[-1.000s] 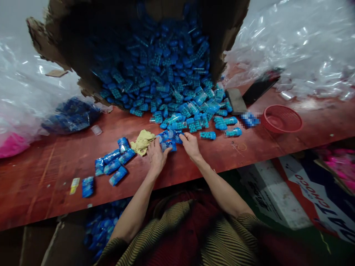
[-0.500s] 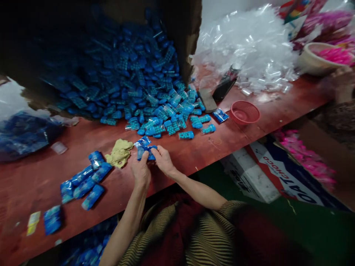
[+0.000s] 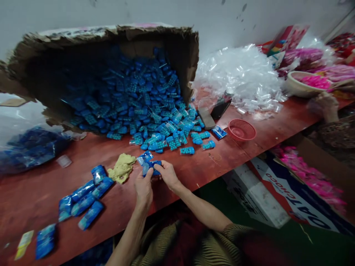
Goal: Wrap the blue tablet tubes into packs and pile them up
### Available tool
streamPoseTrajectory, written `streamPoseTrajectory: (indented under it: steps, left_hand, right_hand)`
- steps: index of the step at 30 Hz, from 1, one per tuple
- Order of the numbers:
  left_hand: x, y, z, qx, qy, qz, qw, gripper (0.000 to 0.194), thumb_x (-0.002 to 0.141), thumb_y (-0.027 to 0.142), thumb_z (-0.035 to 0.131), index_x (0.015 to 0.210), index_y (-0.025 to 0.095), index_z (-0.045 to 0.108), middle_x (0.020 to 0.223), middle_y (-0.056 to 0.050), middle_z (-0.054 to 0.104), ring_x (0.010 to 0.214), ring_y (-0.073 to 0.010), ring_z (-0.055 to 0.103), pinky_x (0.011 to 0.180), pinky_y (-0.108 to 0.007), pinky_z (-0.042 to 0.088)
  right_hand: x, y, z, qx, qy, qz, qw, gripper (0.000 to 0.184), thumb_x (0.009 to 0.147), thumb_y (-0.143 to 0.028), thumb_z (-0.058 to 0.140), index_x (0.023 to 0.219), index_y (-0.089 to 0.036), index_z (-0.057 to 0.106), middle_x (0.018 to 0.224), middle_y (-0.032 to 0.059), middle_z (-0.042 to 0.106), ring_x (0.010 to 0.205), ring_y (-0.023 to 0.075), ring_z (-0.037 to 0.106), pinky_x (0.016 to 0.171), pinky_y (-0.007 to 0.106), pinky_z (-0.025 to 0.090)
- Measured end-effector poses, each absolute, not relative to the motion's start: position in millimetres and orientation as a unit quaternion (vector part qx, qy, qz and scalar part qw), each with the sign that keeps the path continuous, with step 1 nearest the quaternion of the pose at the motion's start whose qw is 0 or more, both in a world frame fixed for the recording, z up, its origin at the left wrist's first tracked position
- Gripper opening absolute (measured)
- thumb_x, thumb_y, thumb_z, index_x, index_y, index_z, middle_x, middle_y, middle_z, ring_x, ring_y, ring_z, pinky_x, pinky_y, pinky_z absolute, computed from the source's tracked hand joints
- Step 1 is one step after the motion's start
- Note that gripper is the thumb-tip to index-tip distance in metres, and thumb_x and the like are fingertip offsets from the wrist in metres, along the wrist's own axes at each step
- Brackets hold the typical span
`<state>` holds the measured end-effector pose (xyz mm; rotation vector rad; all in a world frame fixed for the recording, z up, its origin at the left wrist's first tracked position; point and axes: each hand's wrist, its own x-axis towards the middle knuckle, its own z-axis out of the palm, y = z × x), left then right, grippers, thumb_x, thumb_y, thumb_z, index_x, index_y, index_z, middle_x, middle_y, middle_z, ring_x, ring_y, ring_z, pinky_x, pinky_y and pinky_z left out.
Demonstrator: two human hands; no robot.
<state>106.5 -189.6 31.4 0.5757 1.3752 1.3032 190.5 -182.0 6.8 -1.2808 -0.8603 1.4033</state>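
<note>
Between my left hand [image 3: 144,187] and my right hand [image 3: 168,174] is a small blue plastic packet [image 3: 148,167], with the fingers of both pinched on it just above the table. Another shiny blue packet [image 3: 144,157] lies directly behind it, partly overlapped. Beyond my hands, small clear bottles with blue caps and blue beads [image 3: 166,138] spill onto the table. To the left rests a crumpled yellow-green cloth [image 3: 122,168]. Further left lie several filled blue packets [image 3: 88,199]. Whether the held packet contains anything, I cannot make out.
A torn cardboard box [image 3: 191,55] lies on its side, full of bottles. A red basket [image 3: 242,130], a dark phone-like object [image 3: 221,107] and a heap of clear plastic [image 3: 241,74] stand right on the red table [image 3: 177,166]. Another person's hand [image 3: 328,106] is at far right.
The camera view has tilted up, so things sit lower in the picture and more wall shows. Both my hands keep their pinch on the blue packet, with the fingers slightly shifted.
</note>
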Motion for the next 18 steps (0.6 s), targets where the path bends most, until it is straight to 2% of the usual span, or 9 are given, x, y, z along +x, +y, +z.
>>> streamPoseTrajectory:
  steps: [4,9,14,18]
  left_hand:
    - [104,-188,26,0.248,0.573,0.56,0.545,0.033,0.052,0.031,0.076,0.076,0.014,0.062,0.067,0.003,0.064,0.052,-0.009,0.055,0.053,-0.023,0.046]
    - [110,-188,30,0.158,0.563,0.575,0.572,0.037,0.042,0.029,0.08,0.066,0.014,0.057,0.054,0.007,0.055,0.043,-0.005,0.046,0.042,-0.018,0.037]
    - [96,-191,36,0.229,0.516,0.483,0.67,0.041,0.047,0.034,0.082,0.076,0.013,0.062,0.057,0.001,0.061,0.046,-0.0093,0.052,0.041,-0.02,0.039]
    - [86,-196,31,0.232,0.529,0.474,0.664,0.037,0.051,0.035,0.081,0.074,0.013,0.062,0.053,0.002,0.058,0.042,-0.008,0.049,0.039,-0.018,0.035]
  right_hand:
    - [185,-185,7,-0.569,-0.424,0.486,0.51,0.02,0.08,-0.034,0.051,0.066,-0.019,0.047,0.062,-0.0042,0.051,0.057,0.0089,0.046,0.051,0.02,0.038]
    - [180,-187,3,-0.576,-0.395,0.521,0.491,0.025,0.085,-0.038,0.046,0.068,-0.021,0.043,0.059,-0.0049,0.049,0.052,0.0091,0.049,0.046,0.019,0.039]
    - [193,-188,6,-0.559,-0.426,0.509,0.496,0.028,0.083,-0.041,0.05,0.065,-0.02,0.043,0.057,-0.0062,0.046,0.051,0.008,0.045,0.046,0.018,0.036]
    - [204,-194,16,-0.538,-0.506,0.486,0.467,0.036,0.087,-0.043,0.045,0.059,-0.02,0.042,0.054,-0.0057,0.041,0.053,0.009,0.042,0.052,0.02,0.035]
